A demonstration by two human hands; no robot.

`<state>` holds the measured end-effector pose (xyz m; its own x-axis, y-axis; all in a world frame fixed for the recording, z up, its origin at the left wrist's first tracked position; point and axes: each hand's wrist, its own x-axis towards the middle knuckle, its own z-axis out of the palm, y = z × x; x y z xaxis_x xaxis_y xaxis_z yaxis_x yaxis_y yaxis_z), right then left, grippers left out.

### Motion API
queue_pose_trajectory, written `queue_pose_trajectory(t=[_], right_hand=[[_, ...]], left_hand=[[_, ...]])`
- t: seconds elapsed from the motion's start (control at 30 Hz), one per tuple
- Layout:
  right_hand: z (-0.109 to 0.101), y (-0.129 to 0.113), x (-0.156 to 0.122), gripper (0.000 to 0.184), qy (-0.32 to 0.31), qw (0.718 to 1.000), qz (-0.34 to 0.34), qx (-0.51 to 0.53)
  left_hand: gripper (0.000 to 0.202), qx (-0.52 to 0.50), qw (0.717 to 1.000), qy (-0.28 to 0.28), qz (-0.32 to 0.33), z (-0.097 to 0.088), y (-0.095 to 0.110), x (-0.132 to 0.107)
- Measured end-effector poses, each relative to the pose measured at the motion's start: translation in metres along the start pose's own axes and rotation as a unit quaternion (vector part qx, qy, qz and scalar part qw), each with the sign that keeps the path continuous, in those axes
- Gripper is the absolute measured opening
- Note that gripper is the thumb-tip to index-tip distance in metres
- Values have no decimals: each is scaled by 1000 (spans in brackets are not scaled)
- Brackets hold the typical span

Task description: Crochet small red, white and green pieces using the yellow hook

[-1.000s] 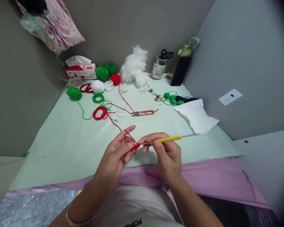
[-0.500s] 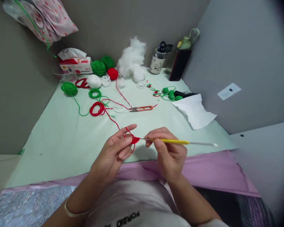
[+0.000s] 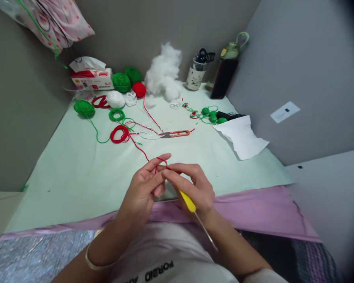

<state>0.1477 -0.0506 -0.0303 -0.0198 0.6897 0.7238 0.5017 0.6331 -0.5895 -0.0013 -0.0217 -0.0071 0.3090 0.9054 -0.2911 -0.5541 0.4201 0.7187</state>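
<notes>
Head view: yellow hook (image 3: 188, 201) juts from right fingers (image 3: 178, 181).

This is a small craft corner, with a pale green desk (image 3: 76, 169) pushed up to grey walls (image 3: 120, 35). I can't tell if it is in a home or at a workplace. Green balls of yarn (image 3: 121, 82), a red loop of yarn (image 3: 113, 135), orange snips (image 3: 181, 133) and a big heap of white fluff (image 3: 163, 72) show it. A tissue box (image 3: 94, 80), a drink bottle (image 3: 231, 51) and a cup (image 3: 195, 79) sit at the back, and spotty pink cloth (image 3: 67, 23) hangs up high.
</notes>
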Motion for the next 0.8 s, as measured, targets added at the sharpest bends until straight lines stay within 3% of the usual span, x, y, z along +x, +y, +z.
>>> queue_pose_trajectory(t=[0.1,0.2,0.27,0.33,0.4,0.47,0.53,0.6,0.67,0.73,0.8], right_hand=[[-2,1,1,29,46,994,69,77],[-4,2,9,17,88,955,183,218],[-3,3,12,17,82,931,225,274],[-1,4,11,16,66,945,208,244],[2,5,5,18,48,982,129,131],[4,6,0,25,26,999,39,23],[3,7,-2,28,28,1000,8,-12],[0,8,1,22,62,996,54,27],[-3,8,8,16,96,978,142,120],[-5,7,14,16,102,946,213,224],[-5,6,16,17,85,935,228,259]], left_hand=[[36,-43,998,-3,-41,-1,4,0],[29,-47,998,1,-38,-3,4,0],[29,-19,1000,8,-10,-2,0,-1],[35,26,999,27,39,-1,-4,-2],[42,50,996,36,67,1,-8,-3],[46,28,999,24,33,3,-9,-4],[45,-21,999,3,-35,2,-5,-3],[40,-57,995,0,-80,1,0,-1],[33,-68,994,12,-79,-1,4,1],[28,-48,997,23,-48,-2,3,3],[31,3,999,33,12,-1,-2,2]])
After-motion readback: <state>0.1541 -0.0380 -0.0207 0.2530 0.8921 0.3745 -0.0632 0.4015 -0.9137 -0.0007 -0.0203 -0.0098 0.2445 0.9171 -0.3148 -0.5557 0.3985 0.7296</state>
